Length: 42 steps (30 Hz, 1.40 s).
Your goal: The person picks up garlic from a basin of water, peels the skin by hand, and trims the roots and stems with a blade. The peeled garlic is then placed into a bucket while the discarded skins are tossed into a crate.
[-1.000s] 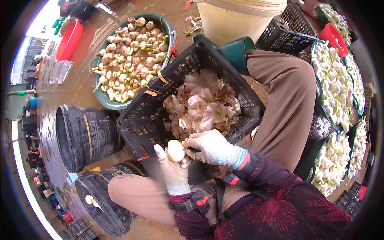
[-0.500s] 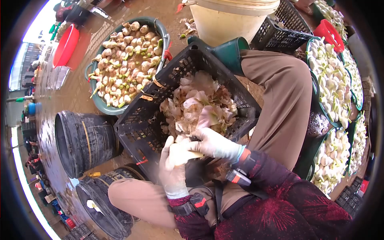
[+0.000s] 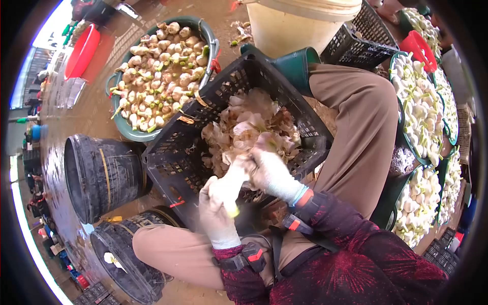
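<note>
While a black crate [image 3: 170,165] is standing between left leg [image 3: 175,249] and right leg [image 3: 356,132], both hands are meeting above its near rim; left hand [image 3: 217,219], gloved, is curling around a garlic bulb [image 3: 227,189], green tip showing low by the palm — apparently a steadying grip, leaving the upper end free; right hand [image 3: 273,175], gloved, is bending its fingers against that upper end, all blurring; whether it is pinching hard or holding a tool, one cannot tell; the bulb itself is slanting between the two hands; the crate is containing papery skins [image 3: 249,129], its position below the hands probably serving to catch what drops; teal tub [image 3: 136,135], one, is standing just beyond the crate, bearing skin-on bulbs [image 3: 162,76], seemingly placed within reach; dark buckets [image 3: 122,175], two, are sitting near the left leg, the lower containing a pale piece [image 3: 113,261] — likely handy for the left side; pale bulbs [image 3: 419,104] are filling green-rimmed tubs beyond the right leg, probably grouped there to leave the middle free.
</note>
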### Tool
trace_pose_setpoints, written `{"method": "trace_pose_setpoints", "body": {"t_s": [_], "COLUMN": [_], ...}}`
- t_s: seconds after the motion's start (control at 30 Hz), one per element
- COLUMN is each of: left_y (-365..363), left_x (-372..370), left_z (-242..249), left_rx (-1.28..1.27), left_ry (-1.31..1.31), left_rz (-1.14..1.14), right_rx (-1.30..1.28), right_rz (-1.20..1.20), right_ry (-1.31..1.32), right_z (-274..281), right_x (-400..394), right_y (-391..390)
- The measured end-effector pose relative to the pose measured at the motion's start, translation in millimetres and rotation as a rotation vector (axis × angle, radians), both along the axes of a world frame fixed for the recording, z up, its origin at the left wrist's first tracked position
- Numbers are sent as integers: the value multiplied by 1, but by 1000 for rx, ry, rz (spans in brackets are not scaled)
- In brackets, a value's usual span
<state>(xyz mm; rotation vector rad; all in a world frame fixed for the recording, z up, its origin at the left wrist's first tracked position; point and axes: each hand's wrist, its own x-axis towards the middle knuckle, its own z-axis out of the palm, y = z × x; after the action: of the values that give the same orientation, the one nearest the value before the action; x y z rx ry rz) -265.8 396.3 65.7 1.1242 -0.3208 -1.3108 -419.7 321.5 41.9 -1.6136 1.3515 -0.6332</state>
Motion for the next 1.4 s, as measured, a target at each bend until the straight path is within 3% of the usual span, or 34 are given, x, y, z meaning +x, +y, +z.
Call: {"method": "trace_pose_setpoints", "body": {"t_s": [0.03,0.07,0.1,0.17,0.23,0.33,0.43,0.63,0.7,0.83,0.87,0.9,1.0,1.03,1.1,1.17,1.2,1.23,1.3,1.33,1.4], "left_y": [2,3,4,5,8,3,-3,-15,-23,-20,-1,4,3,2,2,6,9,11,12,16,14], "left_x": [2,4,6,14,13,1,-7,-22,-18,-28,-17,-16,-11,-9,-3,1,2,3,5,8,6], "left_z": [3,7,9,6,6,6,6,1,4,38,2,3,6,6,8,26,28,29,15,12,25], "left_rx": [-73,-140,-160,-344,-323,-288,-191,-142,-87,376,224,241,347,336,321,243,187,126,-18,-142,-133], "left_ry": [79,214,213,522,468,333,173,180,82,-317,-674,-672,-294,-296,29,266,377,487,610,719,719], "left_rz": [93,101,103,79,131,143,207,144,-33,-52,-105,-94,-41,-44,14,124,153,184,152,118,215], "right_rx": [-42,14,-6,-288,-317,67,120,191,260,-160,-164,-174,-37,-76,-66,105,89,-13,-22,-86,-136], "right_rz": [-75,20,21,62,24,151,129,-93,-113,-40,-37,-30,-105,-183,-294,-552,-530,-445,-306,-284,-241], "right_ry": [155,267,265,479,375,-287,-226,-159,-184,-14,-8,-6,28,-83,-6,48,61,248,235,135,-6], "right_z": [1,1,-2,-8,33,44,33,32,25,15,13,11,9,11,-7,-8,-3,-3,-14,-24,-26], "right_x": [-4,-8,-12,-12,-9,7,11,13,11,10,12,15,11,12,9,-9,-15,-19,-20,-23,-22], "right_y": [-2,-4,1,12,9,8,8,3,-2,4,8,9,-6,-14,-27,-49,-46,-42,-25,-17,-14]}}
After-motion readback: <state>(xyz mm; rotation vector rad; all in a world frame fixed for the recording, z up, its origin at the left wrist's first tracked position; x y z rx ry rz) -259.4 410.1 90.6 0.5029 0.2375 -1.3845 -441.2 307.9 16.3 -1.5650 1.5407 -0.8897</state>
